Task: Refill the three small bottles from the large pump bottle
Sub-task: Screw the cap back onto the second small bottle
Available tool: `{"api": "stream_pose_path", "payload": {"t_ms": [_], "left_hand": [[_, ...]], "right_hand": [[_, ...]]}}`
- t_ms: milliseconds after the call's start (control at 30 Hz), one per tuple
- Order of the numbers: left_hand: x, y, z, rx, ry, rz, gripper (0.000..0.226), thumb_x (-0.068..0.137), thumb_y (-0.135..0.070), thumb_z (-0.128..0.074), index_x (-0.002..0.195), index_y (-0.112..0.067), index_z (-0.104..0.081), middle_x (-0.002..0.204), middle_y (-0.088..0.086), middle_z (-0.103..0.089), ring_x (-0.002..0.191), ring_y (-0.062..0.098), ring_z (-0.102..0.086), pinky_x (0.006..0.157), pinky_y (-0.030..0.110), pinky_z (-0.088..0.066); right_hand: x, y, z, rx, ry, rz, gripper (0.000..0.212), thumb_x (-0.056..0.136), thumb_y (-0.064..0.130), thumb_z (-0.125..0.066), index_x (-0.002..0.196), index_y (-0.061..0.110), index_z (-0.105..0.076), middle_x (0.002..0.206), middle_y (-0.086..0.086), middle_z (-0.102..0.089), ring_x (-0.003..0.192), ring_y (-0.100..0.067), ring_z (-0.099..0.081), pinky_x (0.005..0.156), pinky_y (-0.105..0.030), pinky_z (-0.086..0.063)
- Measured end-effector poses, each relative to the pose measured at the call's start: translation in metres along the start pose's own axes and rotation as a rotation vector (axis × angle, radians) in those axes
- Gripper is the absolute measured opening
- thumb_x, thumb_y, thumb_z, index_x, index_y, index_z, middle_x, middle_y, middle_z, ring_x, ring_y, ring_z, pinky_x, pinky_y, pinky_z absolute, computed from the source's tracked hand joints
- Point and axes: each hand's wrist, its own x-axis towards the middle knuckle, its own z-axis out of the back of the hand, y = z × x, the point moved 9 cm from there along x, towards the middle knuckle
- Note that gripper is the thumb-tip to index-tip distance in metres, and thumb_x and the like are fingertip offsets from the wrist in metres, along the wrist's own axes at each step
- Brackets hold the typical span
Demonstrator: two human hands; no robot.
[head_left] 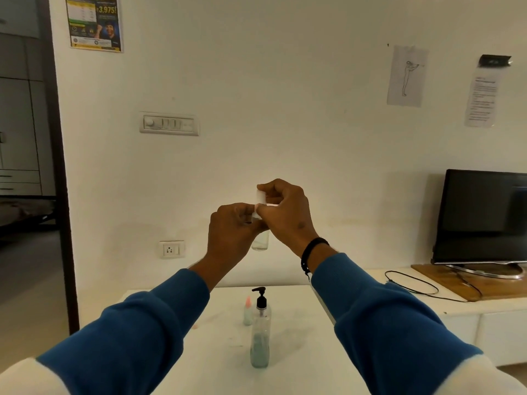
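Straight ahead, a white wall [285,124] fills most of the view, with a poster [94,22] at its upper left, a switch panel [168,124] lower down, a wall socket [171,249] near desk height, and two paper sheets [406,76] taped at the upper right. Off to the right, a dark monitor [482,218] stands on a wooden board [467,283], with a black cable [413,283] looping just beside it. Below, a white desk [299,323] runs toward the viewer. Two arms in blue sleeves [142,323] reach up from the bottom corners and meet in mid-air, well above the desk.

On the desk stands the large pump bottle [260,334], clear with a black pump head and greenish liquid in its lower part. Just behind it to the left stands a small bottle with a pink cap [247,312].

Raised before the wall, the left hand [232,232] wraps its grip around a small clear bottle [261,240], whose lower end shows below the fingers. The right hand [288,215], wearing a black wristband [312,253], pinches the white cap [261,196] at that bottle's top between thumb and fingers. The two hands touch.
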Motion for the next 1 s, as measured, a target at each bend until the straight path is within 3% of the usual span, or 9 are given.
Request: {"api": "stream_pose_path", "payload": {"t_ms": [67,167,267,367,467,567,667,900,1000], "left_hand": [[-0.001,0.002,-0.001,-0.023,0.001,0.003,0.021,0.077,-0.026,-0.085,0.094,-0.015,-0.080,0.074,-0.007,-0.072,0.070,0.007,-0.069,0.068,0.014,-0.051],[-0.002,0.004,-0.005,-0.040,-0.006,0.013,0.018,0.079,-0.023,-0.084,0.093,-0.013,-0.079,0.077,-0.002,-0.075,0.072,0.014,-0.071,0.069,0.025,-0.055],[-0.002,0.003,-0.008,-0.024,-0.003,0.010,0.019,0.078,-0.026,-0.084,0.092,-0.014,-0.078,0.073,-0.007,-0.072,0.068,0.007,-0.068,0.065,0.012,-0.048],[-0.001,0.005,-0.005,-0.009,-0.005,0.037,0.020,0.076,-0.026,-0.085,0.091,-0.014,-0.078,0.073,-0.007,-0.071,0.067,0.008,-0.067,0.062,0.009,-0.044],[-0.001,0.005,-0.003,-0.018,-0.016,0.018,0.024,0.076,-0.024,-0.085,0.095,-0.011,-0.079,0.080,0.001,-0.076,0.074,0.016,-0.072,0.069,0.020,-0.052],[-0.002,0.007,-0.006,-0.068,-0.012,0.021,0.021,0.077,-0.020,-0.085,0.093,-0.008,-0.079,0.077,0.004,-0.076,0.073,0.022,-0.072,0.072,0.039,-0.060],[-0.003,0.006,-0.011,-0.054,-0.008,-0.003,0.018,0.081,-0.021,-0.082,0.093,-0.007,-0.078,0.076,0.005,-0.075,0.071,0.024,-0.071,0.074,0.046,-0.060],[0.002,0.007,0.001,-0.029,-0.012,0.014,0.020,0.078,-0.023,-0.084,0.095,-0.014,-0.079,0.076,-0.007,-0.073,0.072,0.007,-0.070,0.070,0.022,-0.055],[0.002,0.008,0.003,-0.016,-0.028,0.015,0.019,0.080,-0.021,-0.083,0.098,-0.013,-0.079,0.075,-0.010,-0.070,0.070,0.002,-0.068,0.069,0.017,-0.053]], "right_hand": [[0.000,-0.001,0.000,-0.007,0.001,0.002,0.032,0.083,0.001,-0.077,0.111,0.015,-0.072,0.101,0.002,-0.072,0.092,-0.013,-0.069,0.083,-0.022,-0.059],[-0.001,0.000,0.001,-0.039,-0.043,0.019,0.027,0.080,0.006,-0.082,0.103,0.016,-0.072,0.095,0.005,-0.068,0.085,-0.009,-0.064,0.071,-0.011,-0.053],[-0.002,0.000,0.006,-0.054,-0.095,0.018,0.025,0.079,0.015,-0.086,0.099,0.017,-0.071,0.089,0.004,-0.064,0.077,-0.005,-0.059,0.064,-0.007,-0.044],[-0.001,-0.001,0.004,-0.014,-0.045,-0.003,0.023,0.083,0.012,-0.080,0.104,0.017,-0.072,0.093,0.003,-0.069,0.084,-0.009,-0.065,0.074,-0.016,-0.055],[0.000,0.000,0.001,-0.012,0.001,-0.008,0.029,0.083,0.001,-0.075,0.109,0.014,-0.073,0.099,0.002,-0.072,0.091,-0.013,-0.069,0.082,-0.022,-0.059],[0.001,0.002,0.001,-0.030,-0.028,0.007,0.025,0.080,0.002,-0.080,0.101,0.014,-0.074,0.090,0.005,-0.069,0.080,-0.008,-0.065,0.068,-0.004,-0.048],[0.000,0.002,0.003,-0.026,-0.071,0.013,0.018,0.080,0.006,-0.082,0.093,0.013,-0.071,0.084,0.009,-0.063,0.075,-0.002,-0.058,0.061,0.000,-0.043],[-0.001,0.006,-0.004,-0.029,0.010,0.029,0.034,0.084,-0.001,-0.072,0.115,0.013,-0.072,0.101,0.002,-0.071,0.091,-0.011,-0.066,0.071,-0.002,-0.046],[-0.001,0.007,-0.007,-0.044,0.007,0.035,0.035,0.085,-0.004,-0.071,0.115,0.012,-0.071,0.103,0.000,-0.069,0.091,-0.014,-0.066,0.065,0.000,-0.045]]}}
